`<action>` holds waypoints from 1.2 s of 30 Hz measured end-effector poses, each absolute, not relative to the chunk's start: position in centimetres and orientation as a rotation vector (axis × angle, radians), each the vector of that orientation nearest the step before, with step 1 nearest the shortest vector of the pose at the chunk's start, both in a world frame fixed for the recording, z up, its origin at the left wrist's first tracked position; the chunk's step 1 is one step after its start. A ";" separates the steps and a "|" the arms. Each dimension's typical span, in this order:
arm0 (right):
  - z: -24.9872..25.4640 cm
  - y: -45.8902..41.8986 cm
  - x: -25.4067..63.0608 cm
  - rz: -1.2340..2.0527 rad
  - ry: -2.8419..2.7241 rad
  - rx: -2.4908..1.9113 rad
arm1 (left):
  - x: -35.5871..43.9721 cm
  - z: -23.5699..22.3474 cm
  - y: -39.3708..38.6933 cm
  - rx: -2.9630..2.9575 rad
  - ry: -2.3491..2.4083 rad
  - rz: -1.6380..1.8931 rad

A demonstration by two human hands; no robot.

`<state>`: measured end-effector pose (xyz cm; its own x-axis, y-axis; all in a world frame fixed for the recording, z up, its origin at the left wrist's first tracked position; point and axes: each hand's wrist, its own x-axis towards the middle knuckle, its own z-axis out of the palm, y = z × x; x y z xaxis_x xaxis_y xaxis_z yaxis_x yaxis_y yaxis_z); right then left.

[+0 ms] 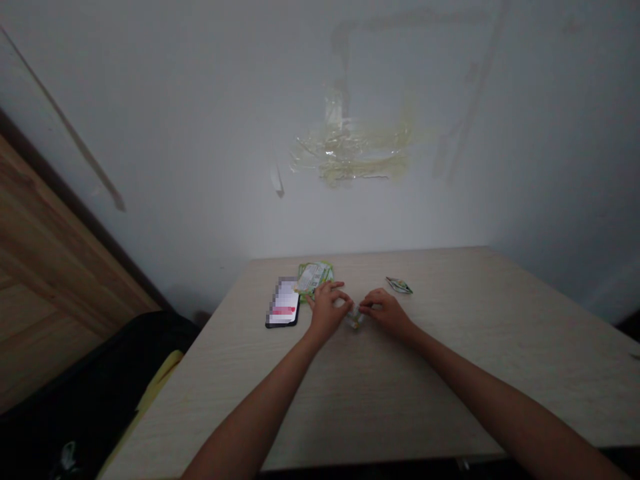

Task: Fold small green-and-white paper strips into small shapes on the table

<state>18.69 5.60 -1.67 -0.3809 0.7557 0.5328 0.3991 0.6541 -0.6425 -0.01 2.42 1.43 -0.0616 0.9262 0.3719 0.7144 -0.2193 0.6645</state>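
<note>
Both hands meet over the middle of the table, pinching a small, pale, shiny packet [355,317] between them. My left hand [327,308] grips its left side with thumb and forefinger, the other fingers spread out. On the packet's right edge, my right hand [384,311] has its fingers closed in a pinch. The packet is too small and blurred to tell its contents. Just beyond my left hand lies a green and white printed bag [314,275], partly covered by the fingers. A small green and white sachet [399,286] rests beyond my right hand.
A phone [283,303] with a lit screen lies left of the green bag. The pale wooden table [450,373] meets a white wall [210,167] with old tape [355,150] on it. Dark and yellow fabric [163,380] sits beside the table's left edge.
</note>
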 end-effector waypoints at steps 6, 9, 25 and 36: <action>-1.7 5.7 18.8 0.524 -2.011 -0.933 | -0.1 0.8 2.4 2.023 1.804 1.143; -1.8 5.9 19.0 0.507 -2.013 -0.968 | -0.4 0.7 2.3 2.058 1.831 1.083; -3.0 6.6 19.4 0.311 -2.055 -1.289 | -0.5 0.2 2.0 2.203 1.898 0.777; -2.8 6.8 20.0 0.335 -2.145 -1.144 | -0.7 -0.2 2.0 2.293 1.901 0.750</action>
